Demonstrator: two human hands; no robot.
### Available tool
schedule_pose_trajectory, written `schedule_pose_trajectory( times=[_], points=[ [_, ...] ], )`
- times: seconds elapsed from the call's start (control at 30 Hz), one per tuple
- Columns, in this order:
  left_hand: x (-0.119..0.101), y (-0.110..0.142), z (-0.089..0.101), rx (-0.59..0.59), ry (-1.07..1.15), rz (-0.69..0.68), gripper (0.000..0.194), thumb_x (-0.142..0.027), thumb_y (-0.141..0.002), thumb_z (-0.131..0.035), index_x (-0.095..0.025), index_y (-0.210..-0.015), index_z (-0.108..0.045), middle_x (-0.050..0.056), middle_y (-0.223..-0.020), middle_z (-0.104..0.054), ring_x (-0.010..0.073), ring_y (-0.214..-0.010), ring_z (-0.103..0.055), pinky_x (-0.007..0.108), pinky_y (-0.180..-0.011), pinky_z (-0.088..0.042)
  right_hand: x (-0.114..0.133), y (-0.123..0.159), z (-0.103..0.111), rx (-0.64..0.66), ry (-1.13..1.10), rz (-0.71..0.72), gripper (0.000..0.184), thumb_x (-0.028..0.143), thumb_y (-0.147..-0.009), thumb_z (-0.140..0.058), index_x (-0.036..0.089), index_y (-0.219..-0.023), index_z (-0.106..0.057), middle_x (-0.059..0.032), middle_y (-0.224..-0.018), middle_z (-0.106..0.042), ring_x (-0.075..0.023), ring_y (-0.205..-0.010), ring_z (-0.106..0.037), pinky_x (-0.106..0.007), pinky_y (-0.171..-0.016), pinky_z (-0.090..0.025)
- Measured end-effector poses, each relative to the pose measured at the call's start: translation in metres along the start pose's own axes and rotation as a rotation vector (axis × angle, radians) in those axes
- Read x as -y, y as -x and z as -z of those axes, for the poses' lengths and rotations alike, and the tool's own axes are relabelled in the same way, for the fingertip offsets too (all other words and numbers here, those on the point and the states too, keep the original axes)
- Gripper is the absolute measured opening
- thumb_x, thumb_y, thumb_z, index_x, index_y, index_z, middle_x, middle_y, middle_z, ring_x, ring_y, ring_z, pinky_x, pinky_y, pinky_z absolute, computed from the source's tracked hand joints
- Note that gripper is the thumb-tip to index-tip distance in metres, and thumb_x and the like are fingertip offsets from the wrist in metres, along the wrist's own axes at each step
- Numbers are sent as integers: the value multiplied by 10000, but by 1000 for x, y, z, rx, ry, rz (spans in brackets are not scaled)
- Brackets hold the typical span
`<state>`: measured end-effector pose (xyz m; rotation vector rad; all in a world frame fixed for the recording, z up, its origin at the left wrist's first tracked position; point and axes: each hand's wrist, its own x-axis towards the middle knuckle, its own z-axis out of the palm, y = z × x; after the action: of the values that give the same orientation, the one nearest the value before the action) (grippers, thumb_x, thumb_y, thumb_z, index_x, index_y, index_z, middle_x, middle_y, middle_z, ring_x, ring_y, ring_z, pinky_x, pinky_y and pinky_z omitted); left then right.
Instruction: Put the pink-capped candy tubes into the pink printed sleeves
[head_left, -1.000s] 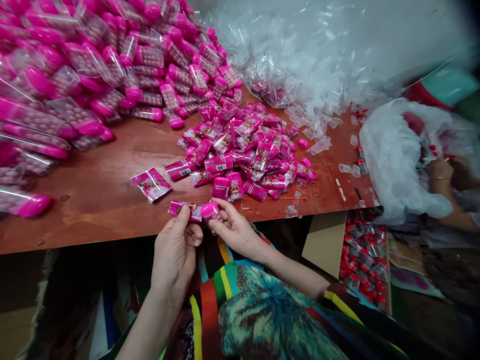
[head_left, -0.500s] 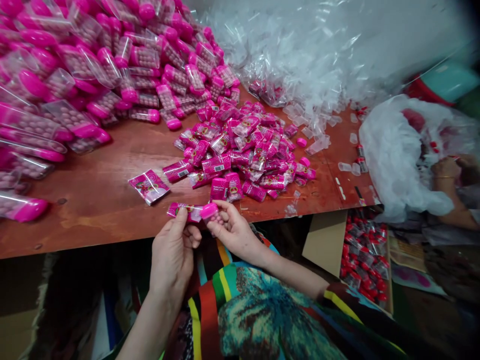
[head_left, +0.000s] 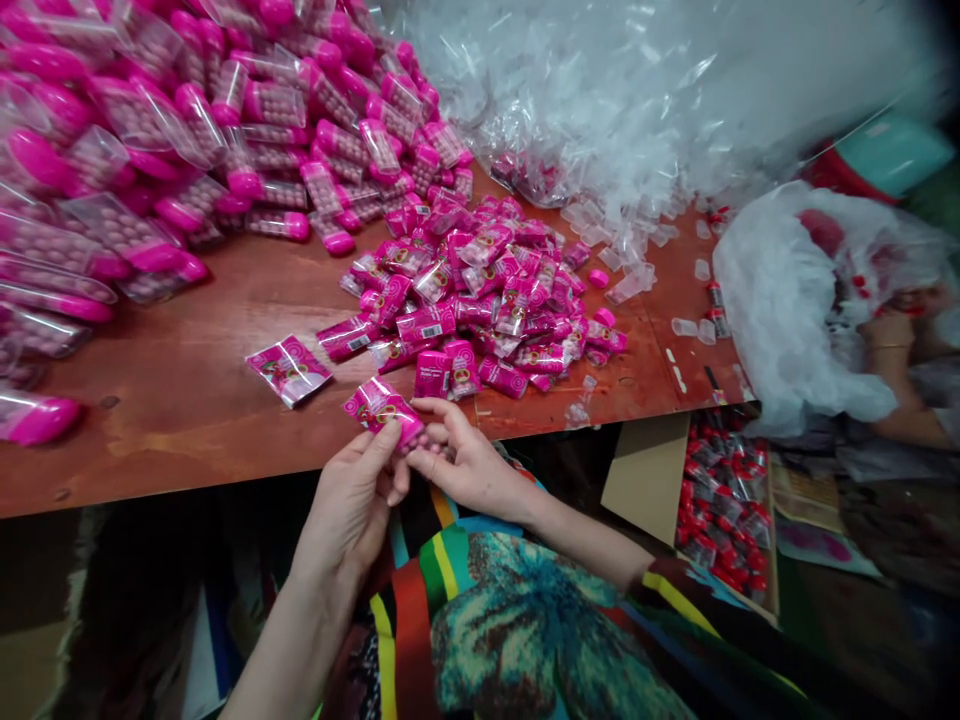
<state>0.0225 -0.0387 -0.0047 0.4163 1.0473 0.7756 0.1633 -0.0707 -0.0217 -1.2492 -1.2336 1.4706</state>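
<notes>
Now pinches a wrapper (head_left: 376, 404) in the left hand (head_left: 354, 492) and grips a jar (head_left: 424, 441), partly inside it, in the right hand (head_left: 471, 464), at the edge of the desk (head_left: 187, 425), near heaped packets (head_left: 491, 285).

Can't read print on held wrapper (head_left: 384, 400), eight o'clock. Note bottle pile (head_left: 199, 130) cut off at ten, co-worker's hand (head_left: 889, 330) blurred at three.

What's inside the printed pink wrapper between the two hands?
A clear container of pink balls, held by the right hand, appears partly inside the wrapper; some balls show at its lower right end. The wrapper and right hand cover the rest, including any cap.
</notes>
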Motion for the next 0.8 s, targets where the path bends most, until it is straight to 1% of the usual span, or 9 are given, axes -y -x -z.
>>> schedule_pose_trajectory(
  times=[0.1,0.2,0.3,0.43,0.5,0.6,0.63,0.73,0.8],
  points=[
    [0,-1,3,36,45,14,291,-385,-755,-776,-140,-688,-634,-29,-449,-499,62,-422,-382,166,-404,-301,4,0,-1,-9,169,52,537,262,-916,-605,238,-1400,-372,-24,-953,-626,-159,-827,-598,-341,-807,-489],
    [-2,-3,6,16,110,-6,266,-352,-740,-794,-140,-704,-638,-44,-455,-488,48,-411,-362,158,-404,-296,1,1,-3,7,61,57,577,267,-911,-618,246,-1416,-339,-48,-1057,-612,-159,-901,-613,-338,-841,-497],
    [-6,-5,5,16,127,-12,281,-371,-755,-780,-145,-685,-628,-45,-433,-469,61,-419,-394,166,-428,-335,-6,4,-3,49,-135,-14,571,279,-948,-565,265,-1443,-281,-30,-1018,-591,-109,-780,-589,-260,-709,-496],
    [-8,-6,1,46,48,5,326,-421,-768,-757,-148,-652,-620,-17,-431,-489,101,-453,-474,195,-448,-376,-11,5,-3,81,-305,-91,559,351,-967,-530,284,-1444,-247,30,-852,-540,-50,-502,-443,-191,-479,-387],
    [-8,-6,0,20,11,2,332,-425,-763,-759,-144,-649,-625,-17,-425,-490,89,-429,-454,183,-410,-333,-12,4,-5,46,-274,-77,567,360,-958,-543,280,-1440,-256,24,-850,-545,-64,-536,-473,-201,-500,-402],
    [-8,-6,1,-36,-9,-4,316,-416,-768,-760,-138,-675,-643,-29,-415,-483,58,-384,-390,165,-368,-259,-12,1,-9,-41,-141,-21,566,339,-937,-582,263,-1427,-310,-7,-902,-585,-99,-694,-551,-230,-610,-452],
    [-8,-5,2,-47,-6,-6,320,-418,-767,-760,-137,-672,-641,-30,-414,-483,55,-377,-381,164,-363,-250,-12,0,-10,-42,-149,-31,574,347,-931,-591,259,-1425,-312,-5,-886,-590,-98,-683,-552,-226,-599,-449],
    [-8,-3,2,-28,-5,-10,358,-441,-762,-755,-134,-635,-623,-5,-431,-518,69,-395,-427,168,-367,-267,-10,-3,-9,58,-376,-162,595,418,-939,-560,263,-1431,-264,49,-748,-566,-59,-460,-445,-186,-439,-368],
    [-7,-2,1,1,-26,-6,362,-443,-756,-756,-129,-634,-624,17,-463,-558,69,-398,-437,168,-370,-270,-10,-5,-7,122,-510,-219,585,444,-950,-526,267,-1432,-244,70,-700,-555,-44,-381,-369,-172,-381,-318]
  ],
)
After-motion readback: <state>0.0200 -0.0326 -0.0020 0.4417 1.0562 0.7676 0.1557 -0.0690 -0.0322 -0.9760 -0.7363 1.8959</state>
